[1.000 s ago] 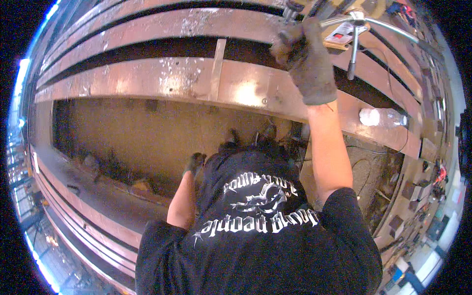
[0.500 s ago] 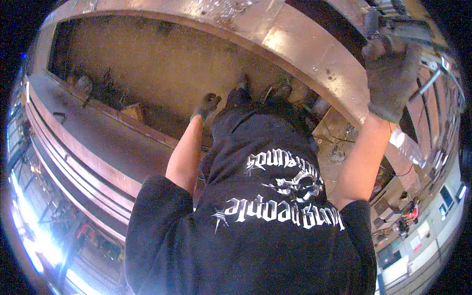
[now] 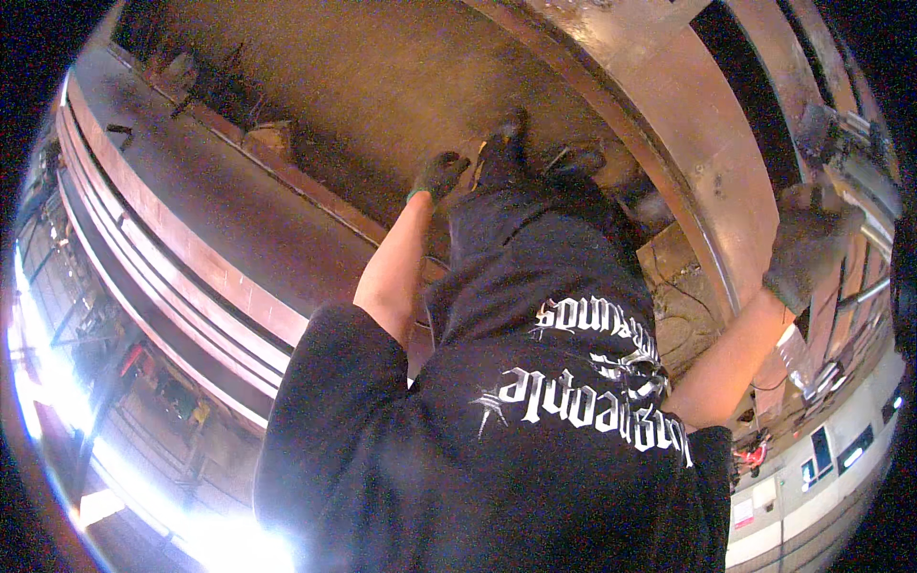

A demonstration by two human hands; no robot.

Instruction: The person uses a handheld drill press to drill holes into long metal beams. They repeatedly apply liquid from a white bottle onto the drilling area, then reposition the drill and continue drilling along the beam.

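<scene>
So my gloved right hand (image 3: 807, 244) is hanging half open, gripping nothing, just beside the rusty steel beam (image 3: 688, 162) on my right. Left hand (image 3: 437, 175), also gloved, is dangling loosely curled and empty over the brown floor (image 3: 363, 86) down by my boots (image 3: 535, 158).

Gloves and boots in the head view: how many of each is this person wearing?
Dark work gloves: 2, on the left hand and the right hand.
Dark boots: 2, one beside the other.
Total: 4.
</scene>
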